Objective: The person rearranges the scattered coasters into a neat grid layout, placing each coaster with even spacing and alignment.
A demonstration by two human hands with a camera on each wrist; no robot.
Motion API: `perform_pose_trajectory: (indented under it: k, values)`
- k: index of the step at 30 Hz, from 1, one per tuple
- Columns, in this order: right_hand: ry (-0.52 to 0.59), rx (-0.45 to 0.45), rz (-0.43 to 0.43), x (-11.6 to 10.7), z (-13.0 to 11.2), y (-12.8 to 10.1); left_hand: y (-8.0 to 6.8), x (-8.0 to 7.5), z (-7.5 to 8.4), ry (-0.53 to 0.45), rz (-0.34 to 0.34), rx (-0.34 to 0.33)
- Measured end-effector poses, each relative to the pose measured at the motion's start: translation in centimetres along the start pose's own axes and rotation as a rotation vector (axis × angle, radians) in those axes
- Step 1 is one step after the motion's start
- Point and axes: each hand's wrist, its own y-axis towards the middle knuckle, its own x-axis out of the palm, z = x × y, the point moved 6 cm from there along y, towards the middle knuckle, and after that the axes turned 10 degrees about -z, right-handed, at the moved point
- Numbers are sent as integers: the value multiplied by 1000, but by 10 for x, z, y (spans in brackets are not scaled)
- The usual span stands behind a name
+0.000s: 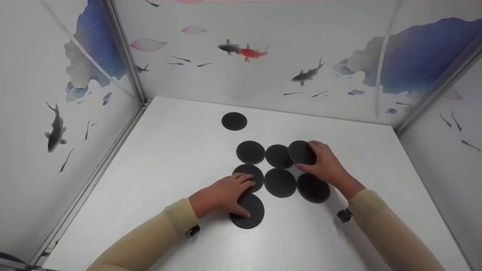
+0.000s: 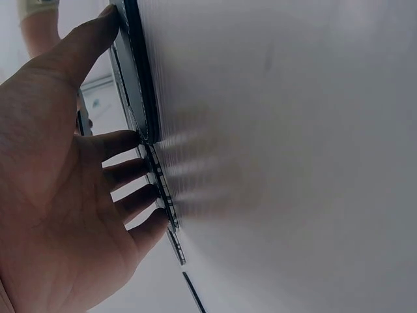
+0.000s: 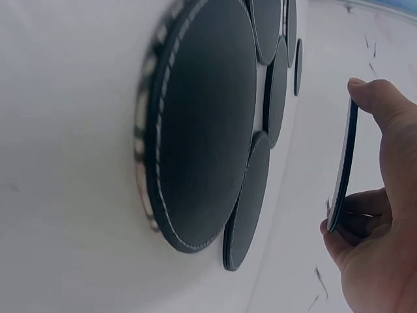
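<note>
Eight black round discs are on the white table (image 1: 158, 158). The right hand (image 1: 325, 163) pinches one disc (image 1: 301, 152), lifted on edge. The left hand (image 1: 222, 195) lies flat with straight fingers on two discs (image 1: 250, 212). Four lie between the hands, and a lone disc (image 1: 234, 121) sits well beyond them.

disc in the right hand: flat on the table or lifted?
Lifted. The right wrist view shows the disc pinched by its edges in the right hand, clear of the table.
</note>
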Motion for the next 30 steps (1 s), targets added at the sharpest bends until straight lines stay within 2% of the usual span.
perform_pose_trajectory:
  k: [11,22,30]
  values:
    - [-30,-38,-38,18,-25,-28,-2,-4,2,-4,2,3]
    - [-50,-55,-57,35,-37,-47,-2,-3,2,-12,1,6]
    - [-55,-112,-90,52,-51,-61,-2,-2,1,-15,-9,-4]
